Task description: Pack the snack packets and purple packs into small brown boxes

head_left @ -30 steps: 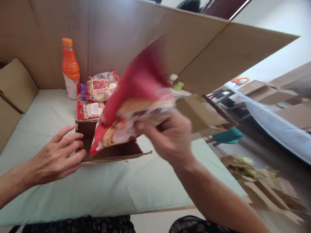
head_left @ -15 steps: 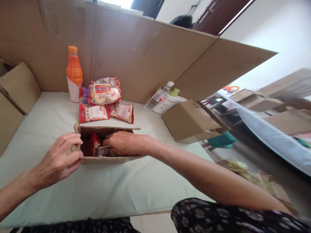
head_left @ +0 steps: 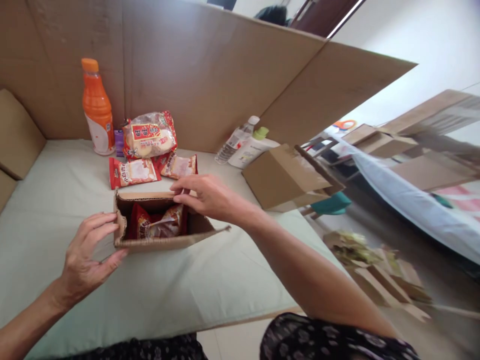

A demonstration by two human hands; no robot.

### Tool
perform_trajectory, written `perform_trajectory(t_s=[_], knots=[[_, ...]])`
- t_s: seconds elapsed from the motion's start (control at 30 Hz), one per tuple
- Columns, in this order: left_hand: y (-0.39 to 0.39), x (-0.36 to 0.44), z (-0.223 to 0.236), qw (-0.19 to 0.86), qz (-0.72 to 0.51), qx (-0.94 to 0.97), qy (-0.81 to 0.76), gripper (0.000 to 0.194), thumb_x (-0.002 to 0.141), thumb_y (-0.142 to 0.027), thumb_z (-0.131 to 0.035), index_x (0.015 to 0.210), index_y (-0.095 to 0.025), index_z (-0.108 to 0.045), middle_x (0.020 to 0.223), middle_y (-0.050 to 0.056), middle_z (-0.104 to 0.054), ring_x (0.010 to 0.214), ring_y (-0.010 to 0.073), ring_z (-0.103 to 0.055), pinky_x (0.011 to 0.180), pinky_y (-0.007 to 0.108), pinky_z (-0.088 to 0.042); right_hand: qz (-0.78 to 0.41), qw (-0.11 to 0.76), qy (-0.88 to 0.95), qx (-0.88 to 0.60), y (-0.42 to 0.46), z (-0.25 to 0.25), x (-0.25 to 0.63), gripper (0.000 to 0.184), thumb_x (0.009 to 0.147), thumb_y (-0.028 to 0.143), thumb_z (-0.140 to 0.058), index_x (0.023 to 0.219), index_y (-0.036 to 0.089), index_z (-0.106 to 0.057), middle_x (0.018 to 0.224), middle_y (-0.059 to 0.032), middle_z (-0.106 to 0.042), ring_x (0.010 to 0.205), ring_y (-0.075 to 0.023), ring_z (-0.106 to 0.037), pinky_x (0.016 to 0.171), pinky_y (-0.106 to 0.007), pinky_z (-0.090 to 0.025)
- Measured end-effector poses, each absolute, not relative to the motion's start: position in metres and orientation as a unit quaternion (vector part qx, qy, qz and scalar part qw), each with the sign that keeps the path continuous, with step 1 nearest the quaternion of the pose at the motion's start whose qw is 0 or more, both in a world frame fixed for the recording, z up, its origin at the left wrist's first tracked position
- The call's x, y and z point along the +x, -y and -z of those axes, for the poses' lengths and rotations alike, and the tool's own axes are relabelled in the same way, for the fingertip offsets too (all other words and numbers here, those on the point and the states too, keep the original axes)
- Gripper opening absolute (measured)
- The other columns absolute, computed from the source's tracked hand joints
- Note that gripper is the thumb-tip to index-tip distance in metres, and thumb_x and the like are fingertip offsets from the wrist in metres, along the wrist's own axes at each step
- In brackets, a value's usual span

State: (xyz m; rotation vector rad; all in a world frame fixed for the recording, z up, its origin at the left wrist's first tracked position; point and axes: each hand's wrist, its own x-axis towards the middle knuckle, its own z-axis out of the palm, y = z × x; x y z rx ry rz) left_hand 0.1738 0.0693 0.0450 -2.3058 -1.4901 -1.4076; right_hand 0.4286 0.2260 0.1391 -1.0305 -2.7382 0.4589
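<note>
A small open cardboard box (head_left: 165, 243) stands on the cloth-covered table in front of me. Inside it lies a red snack packet (head_left: 167, 225) with a clear window. My left hand (head_left: 92, 250) holds the box's left end, fingertips on the side wall and thumb at the near corner. With thumb and fingers, my right hand (head_left: 202, 195) grips the top edge of the box's far wall. Just behind the box are a red and white snack packet (head_left: 137, 171) and another snack packet (head_left: 180, 165); behind them is a larger clear-and-red bag of crackers (head_left: 150, 137).
An orange drink bottle (head_left: 98, 107) and a purple packet (head_left: 119, 143) stand at the back left. Farther right are a clear bottle (head_left: 236, 142), a white bottle with green cap (head_left: 251, 152) and a tilted cardboard box (head_left: 281, 177). A tall cardboard panel (head_left: 195, 75) closes the back.
My right hand has come up out of the box and now grips its far wall. The packet inside shows more fully. My left hand stays at the left end, thumb spread wider.
</note>
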Motion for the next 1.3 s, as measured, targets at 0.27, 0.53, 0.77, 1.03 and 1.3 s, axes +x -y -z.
perform_trajectory(t_s=[0.27,0.53,0.77,1.03,1.3], knots=[[-0.078,0.175,-0.05,0.045,0.452,-0.743,0.492,0.039,0.086,-0.006,-0.069,0.119,-0.024,-0.059,0.122,0.009,-0.067,0.114,0.0245,-0.067,0.099,0.045,-0.058,-0.006,0.051,0.906,-0.421,-0.234,-0.145,0.422,0.022,0.099,0.022,-0.044,0.097,0.019,-0.066,0.103,-0.0097,-0.074,0.088,-0.022,-0.063,0.065,-0.03,-0.032],[-0.087,0.183,-0.05,0.057,0.424,-0.771,0.472,0.036,0.086,-0.015,-0.07,0.119,-0.022,-0.058,0.113,0.008,-0.067,0.113,0.0267,-0.067,0.096,0.045,-0.059,0.013,-0.045,0.905,-0.422,-0.265,-0.136,0.409,0.025,0.103,0.024,-0.042,0.116,0.016,-0.061,0.107,-0.0153,-0.073,0.091,-0.0272,-0.066,0.07,-0.032,-0.036],[-0.097,0.187,-0.055,0.036,0.41,-0.77,0.487,0.011,0.092,-0.015,-0.063,0.099,-0.022,-0.058,0.108,0.007,-0.068,0.109,0.0252,-0.064,0.095,0.044,-0.056,-0.103,0.033,0.902,-0.417,-0.27,-0.128,0.432,0.028,0.101,0.024,-0.048,0.12,0.019,-0.068,0.115,-0.0088,-0.075,0.099,-0.0236,-0.067,0.078,-0.031,-0.041],[-0.108,0.191,-0.049,0.023,0.429,-0.727,0.535,0.063,0.091,-0.026,-0.066,0.148,-0.025,-0.041,0.145,0.014,-0.049,0.132,0.0314,-0.052,0.109,0.051,-0.05,-0.116,0.128,0.946,-0.275,-0.204,-0.129,0.48,0.031,0.102,0.041,-0.055,0.107,0.018,-0.075,0.113,-0.0101,-0.076,0.115,-0.0272,-0.064,0.098,-0.042,-0.041],[-0.115,0.172,-0.05,-0.05,0.328,-0.814,0.477,0.041,0.099,-0.026,-0.049,0.14,-0.027,-0.051,0.15,0.009,-0.049,0.14,0.0301,-0.046,0.115,0.049,-0.044,-0.118,0.171,0.929,-0.306,-0.175,-0.057,0.521,0.076,0.091,0.07,-0.056,0.149,0.02,-0.052,0.164,-0.0199,-0.032,0.154,-0.0373,-0.024,0.117,-0.058,-0.033]])
